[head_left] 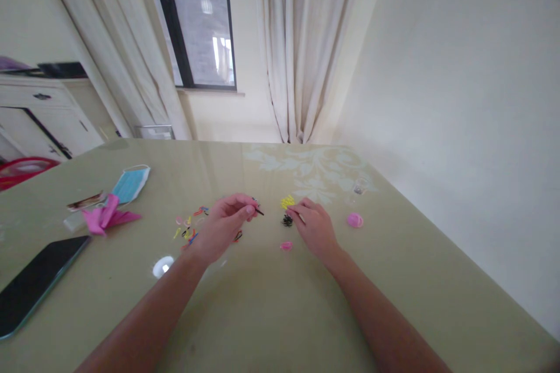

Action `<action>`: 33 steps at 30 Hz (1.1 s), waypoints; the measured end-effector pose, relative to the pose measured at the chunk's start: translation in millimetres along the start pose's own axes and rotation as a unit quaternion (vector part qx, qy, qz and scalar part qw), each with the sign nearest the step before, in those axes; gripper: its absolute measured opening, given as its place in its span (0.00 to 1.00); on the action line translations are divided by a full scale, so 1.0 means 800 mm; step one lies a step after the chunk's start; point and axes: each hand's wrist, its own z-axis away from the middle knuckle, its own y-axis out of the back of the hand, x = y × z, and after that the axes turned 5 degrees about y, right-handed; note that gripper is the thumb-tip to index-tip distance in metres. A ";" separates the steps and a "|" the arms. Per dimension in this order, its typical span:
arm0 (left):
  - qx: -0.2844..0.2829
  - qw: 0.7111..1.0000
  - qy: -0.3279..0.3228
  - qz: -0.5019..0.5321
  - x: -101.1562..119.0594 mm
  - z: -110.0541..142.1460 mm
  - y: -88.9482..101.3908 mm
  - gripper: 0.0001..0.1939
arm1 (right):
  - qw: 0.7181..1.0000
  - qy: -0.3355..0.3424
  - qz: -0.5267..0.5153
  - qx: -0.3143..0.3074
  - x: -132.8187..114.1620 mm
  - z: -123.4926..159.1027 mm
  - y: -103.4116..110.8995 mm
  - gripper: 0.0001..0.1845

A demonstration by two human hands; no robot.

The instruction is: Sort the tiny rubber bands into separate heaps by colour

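Note:
My left hand (223, 226) is closed in a pinch, with a small black rubber band (259, 211) sticking out past the thumb. Under and beside it lie loose mixed-colour rubber bands (188, 232), some hidden by the hand. My right hand (315, 227) pinches thumb and fingers together between a pile of yellow rubber bands (287, 202) and a pile of black rubber bands (287, 220); what is between its fingertips is too small to make out. A small group of pink bands (286, 246) lies just in front of the black pile.
At right on the glossy table (271, 315) are a round pink item (354, 220) and a small clear container (360, 186). On the left lie a phone (39, 280), a folded pink piece (109, 217), a blue face mask (130, 184) and a white round object (163, 266).

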 end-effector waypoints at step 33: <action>-0.036 0.998 -0.039 -0.042 0.000 0.011 -0.018 0.16 | 0.929 0.237 -0.094 0.268 -0.069 0.015 0.040 0.15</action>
